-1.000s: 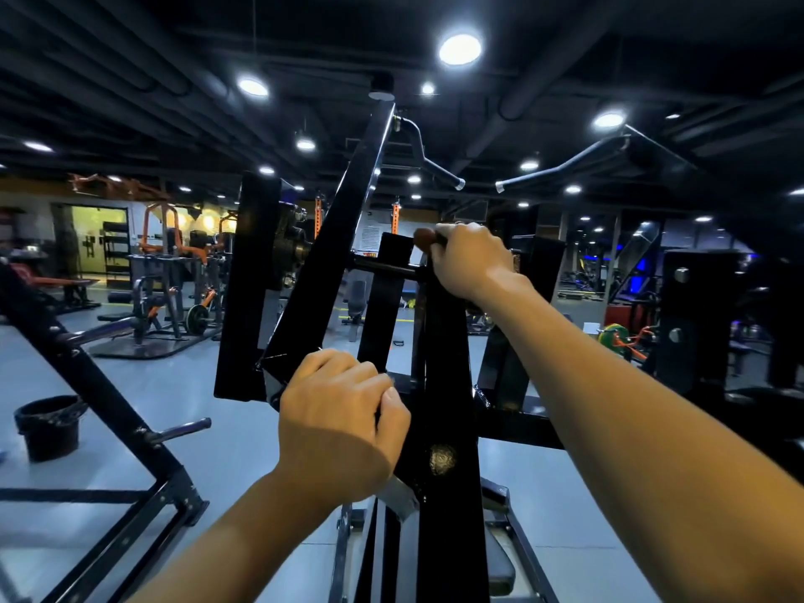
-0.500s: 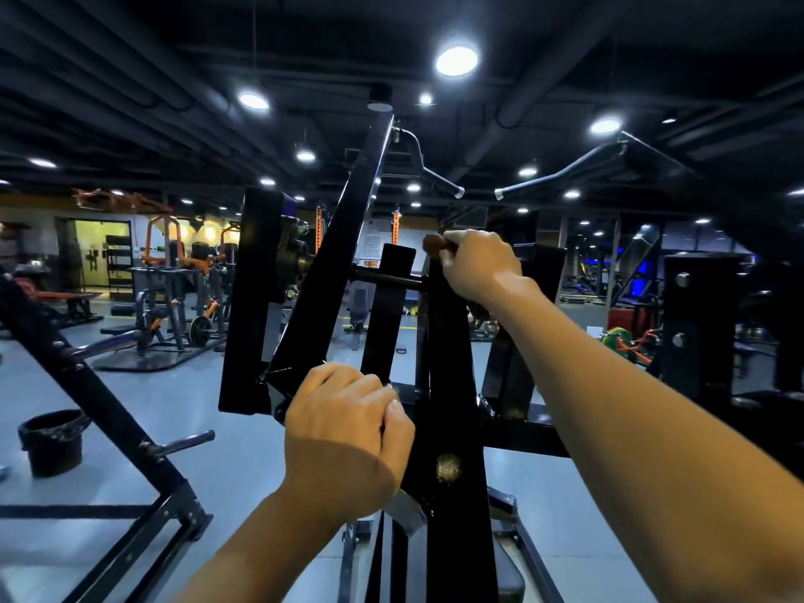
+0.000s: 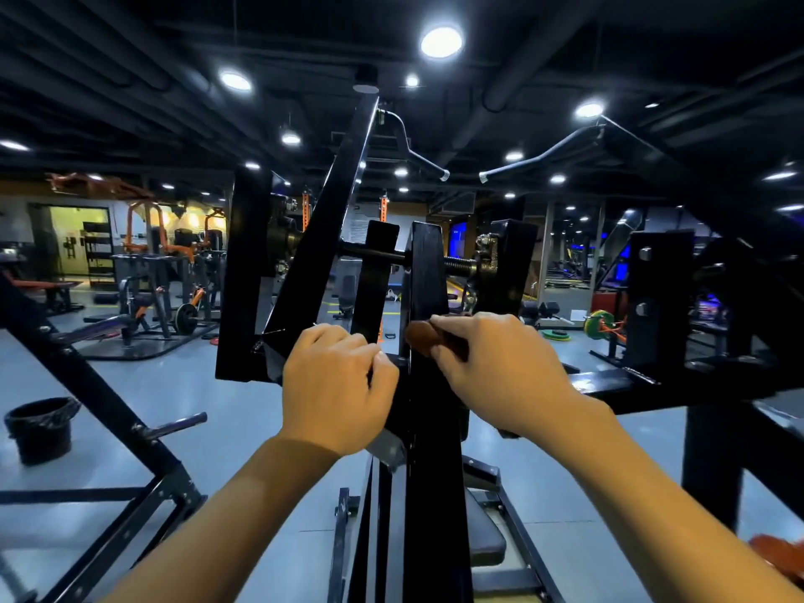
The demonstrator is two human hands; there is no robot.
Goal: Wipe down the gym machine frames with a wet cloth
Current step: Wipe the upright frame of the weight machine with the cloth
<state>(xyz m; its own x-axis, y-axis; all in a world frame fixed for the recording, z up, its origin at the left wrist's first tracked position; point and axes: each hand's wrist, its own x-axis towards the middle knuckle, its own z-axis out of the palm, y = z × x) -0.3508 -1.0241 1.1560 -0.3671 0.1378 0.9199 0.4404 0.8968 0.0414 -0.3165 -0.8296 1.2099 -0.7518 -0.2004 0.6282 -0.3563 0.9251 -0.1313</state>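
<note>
Dim gym floor fills the background. At frame centre, the right hand point(image 3: 500, 367) grips a brown cloth point(image 3: 424, 337) against the black upright frame point(image 3: 428, 272). Just left, the left hand point(image 3: 335, 385) curls its fingers round the frame's edge.

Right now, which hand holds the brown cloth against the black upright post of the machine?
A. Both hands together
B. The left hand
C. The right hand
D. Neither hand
C: the right hand grips the brown cloth against the black upright post; the left hand grips the frame beside it.

Grey gym floor point(image 3: 243, 411), black ceiling point(image 3: 130, 45) with round lights point(image 3: 440, 41)
</note>
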